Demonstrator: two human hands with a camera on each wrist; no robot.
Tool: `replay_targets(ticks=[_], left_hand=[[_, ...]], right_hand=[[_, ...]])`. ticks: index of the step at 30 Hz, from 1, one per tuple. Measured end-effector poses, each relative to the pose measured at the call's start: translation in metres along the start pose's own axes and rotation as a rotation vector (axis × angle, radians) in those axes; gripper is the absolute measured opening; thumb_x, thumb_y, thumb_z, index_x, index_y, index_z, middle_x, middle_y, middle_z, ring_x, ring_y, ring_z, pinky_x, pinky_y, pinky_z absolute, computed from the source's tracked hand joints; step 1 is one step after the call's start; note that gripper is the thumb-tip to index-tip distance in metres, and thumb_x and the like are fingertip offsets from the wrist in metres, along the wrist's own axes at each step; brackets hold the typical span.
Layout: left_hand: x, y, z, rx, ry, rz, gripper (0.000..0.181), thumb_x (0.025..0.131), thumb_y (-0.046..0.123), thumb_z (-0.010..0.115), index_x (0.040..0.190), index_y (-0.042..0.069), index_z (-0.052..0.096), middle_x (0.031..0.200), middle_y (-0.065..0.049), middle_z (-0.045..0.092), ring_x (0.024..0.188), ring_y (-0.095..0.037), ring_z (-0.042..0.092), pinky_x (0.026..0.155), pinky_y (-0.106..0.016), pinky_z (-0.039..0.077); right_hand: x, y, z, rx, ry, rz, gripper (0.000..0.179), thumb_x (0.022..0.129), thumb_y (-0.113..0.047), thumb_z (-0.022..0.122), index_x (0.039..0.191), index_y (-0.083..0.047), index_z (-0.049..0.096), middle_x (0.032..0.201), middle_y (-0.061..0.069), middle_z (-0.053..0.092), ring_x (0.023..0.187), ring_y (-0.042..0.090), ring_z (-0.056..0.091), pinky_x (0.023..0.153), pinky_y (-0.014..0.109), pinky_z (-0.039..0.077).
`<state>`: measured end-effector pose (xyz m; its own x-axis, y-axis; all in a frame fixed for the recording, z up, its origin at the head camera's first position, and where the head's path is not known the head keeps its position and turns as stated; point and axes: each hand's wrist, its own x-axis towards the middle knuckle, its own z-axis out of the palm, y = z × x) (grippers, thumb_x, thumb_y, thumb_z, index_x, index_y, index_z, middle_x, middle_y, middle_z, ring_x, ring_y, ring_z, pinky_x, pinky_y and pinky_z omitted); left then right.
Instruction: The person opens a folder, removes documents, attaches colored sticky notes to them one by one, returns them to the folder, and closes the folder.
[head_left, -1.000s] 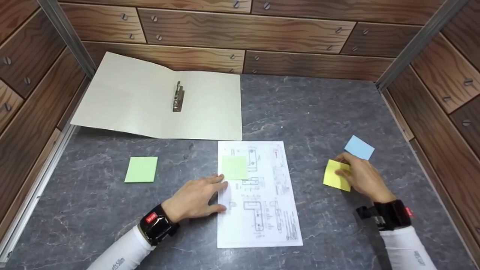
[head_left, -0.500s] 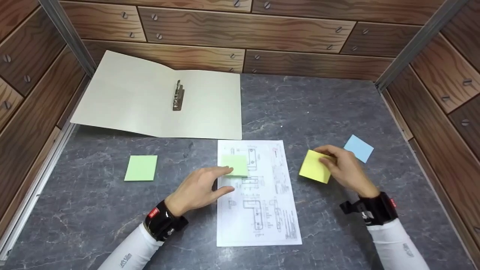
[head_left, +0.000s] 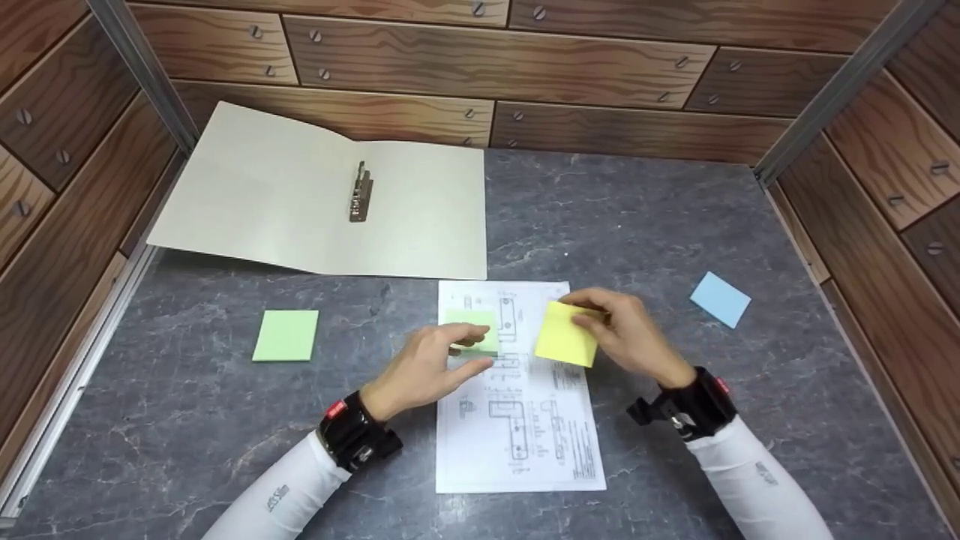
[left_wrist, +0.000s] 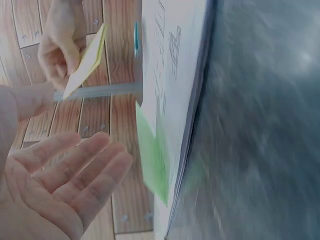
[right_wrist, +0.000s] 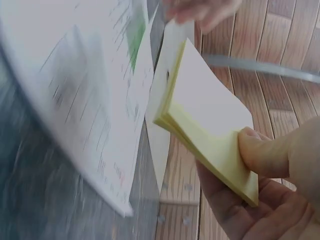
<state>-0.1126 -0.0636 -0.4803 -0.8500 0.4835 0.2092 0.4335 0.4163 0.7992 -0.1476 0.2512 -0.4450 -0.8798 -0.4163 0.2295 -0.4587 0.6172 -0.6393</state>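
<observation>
Yellow sticky pad (head_left: 564, 337) in our right hand (head_left: 630, 334), pinched firmly between thumb and fingers, held in air over right side of printed drawing sheet (head_left: 469, 457). Our left hand (head_left: 424, 367) grips nothing, fingers loosely extended, hovering over pale green note (head_left: 484, 316) on that sheet. Green pad (head_left: 286, 335) off left, blue pad (head_left: 721, 299) off right, unfolded binder (head_left: 427, 210) behind sheet.

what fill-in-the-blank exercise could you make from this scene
The sticky notes in the right hand are ____.
The paper square farthest right on the table is ____.
The note on the printed sheet is ____.
The folder beyond the printed sheet is not closed but ____.

Missing words: yellow; blue; green; open
</observation>
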Motion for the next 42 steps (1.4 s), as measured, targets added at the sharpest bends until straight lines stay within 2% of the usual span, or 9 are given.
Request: replay_targets(ticks=[4, 9, 17, 24, 27, 32, 35, 39, 42], left_hand=[[0.008, -0.001, 0.008, -0.069, 0.018, -0.032, 0.043, 0.101, 0.025, 0.072, 0.135, -0.001, 0.067, 0.125, -0.018, 0.076, 0.108, -0.03, 0.078, 0.092, -0.035, 0.066], [0.016, 0.0, 0.015, -0.113, 0.043, -0.055, 0.039, 0.102, 0.025, 0.071, 0.131, 0.0, 0.069, 0.114, -0.015, 0.08, 0.096, -0.025, 0.081, 0.084, -0.028, 0.066], [0.023, 0.0, 0.016, -0.271, 0.104, -0.112, 0.034, 0.097, 0.016, 0.075, 0.127, -0.001, 0.071, 0.109, -0.017, 0.08, 0.093, -0.029, 0.078, 0.082, -0.03, 0.066], [0.023, 0.0, 0.017, -0.391, 0.077, -0.153, 0.027, 0.096, 0.008, 0.074, 0.121, -0.004, 0.073, 0.108, -0.021, 0.08, 0.09, -0.028, 0.079, 0.078, -0.022, 0.065], [0.024, 0.0, 0.017, -0.48, 0.057, -0.194, 0.025, 0.096, 0.005, 0.074, 0.119, -0.006, 0.073, 0.111, -0.024, 0.079, 0.091, -0.025, 0.08, 0.079, -0.024, 0.067], [0.024, 0.0, 0.016, -0.64, 0.009, -0.276, 0.032, 0.096, 0.002, 0.072, 0.127, -0.008, 0.069, 0.12, -0.027, 0.076, 0.093, -0.02, 0.081, 0.083, -0.03, 0.068], [0.024, -0.001, 0.017, -0.666, -0.001, -0.294, 0.034, 0.096, 0.001, 0.071, 0.129, -0.009, 0.067, 0.121, -0.027, 0.075, 0.094, -0.02, 0.081, 0.084, -0.03, 0.068], [0.024, -0.001, 0.018, -0.654, 0.016, -0.296, 0.032, 0.096, 0.001, 0.071, 0.126, -0.011, 0.069, 0.118, -0.027, 0.076, 0.093, -0.02, 0.081, 0.082, -0.029, 0.068], [0.023, -0.001, 0.018, -0.672, 0.027, -0.307, 0.032, 0.095, 0.001, 0.072, 0.126, -0.01, 0.069, 0.118, -0.027, 0.077, 0.091, -0.017, 0.081, 0.082, -0.029, 0.068]], right_hand=[[0.009, -0.012, 0.01, 0.052, -0.018, -0.024, 0.028, 0.101, -0.007, 0.068, 0.128, -0.006, 0.073, 0.122, 0.013, 0.078, 0.104, 0.027, 0.077, 0.087, 0.031, 0.064], [0.016, -0.021, 0.02, 0.094, -0.022, -0.052, 0.028, 0.1, -0.008, 0.068, 0.127, -0.005, 0.073, 0.121, 0.014, 0.078, 0.099, 0.025, 0.076, 0.081, 0.025, 0.06], [0.022, -0.027, 0.031, 0.194, -0.043, -0.034, 0.026, 0.099, -0.004, 0.069, 0.125, -0.001, 0.073, 0.12, 0.018, 0.078, 0.093, 0.013, 0.073, 0.077, 0.018, 0.06], [0.021, -0.028, 0.037, 0.233, -0.073, -0.026, 0.027, 0.099, -0.005, 0.068, 0.126, -0.001, 0.073, 0.119, 0.017, 0.078, 0.088, 0.005, 0.068, 0.073, 0.018, 0.058], [0.021, -0.028, 0.039, 0.254, -0.075, -0.028, 0.027, 0.099, -0.005, 0.068, 0.125, 0.0, 0.072, 0.119, 0.018, 0.078, 0.088, 0.003, 0.068, 0.073, 0.018, 0.059], [0.02, -0.028, 0.041, 0.281, -0.066, -0.036, 0.026, 0.099, -0.004, 0.068, 0.124, 0.002, 0.072, 0.117, 0.021, 0.078, 0.086, 0.003, 0.067, 0.071, 0.017, 0.058], [0.02, -0.028, 0.042, 0.283, -0.069, -0.043, 0.026, 0.099, -0.004, 0.068, 0.124, 0.003, 0.072, 0.117, 0.021, 0.077, 0.087, 0.003, 0.068, 0.072, 0.018, 0.058], [0.019, -0.029, 0.041, 0.268, -0.07, -0.056, 0.026, 0.099, -0.006, 0.069, 0.124, 0.002, 0.072, 0.117, 0.019, 0.078, 0.089, 0.004, 0.068, 0.073, 0.018, 0.059], [0.019, -0.03, 0.039, 0.219, -0.046, -0.085, 0.026, 0.098, -0.008, 0.072, 0.124, -0.002, 0.074, 0.116, 0.015, 0.079, 0.092, 0.007, 0.069, 0.074, 0.019, 0.059]])
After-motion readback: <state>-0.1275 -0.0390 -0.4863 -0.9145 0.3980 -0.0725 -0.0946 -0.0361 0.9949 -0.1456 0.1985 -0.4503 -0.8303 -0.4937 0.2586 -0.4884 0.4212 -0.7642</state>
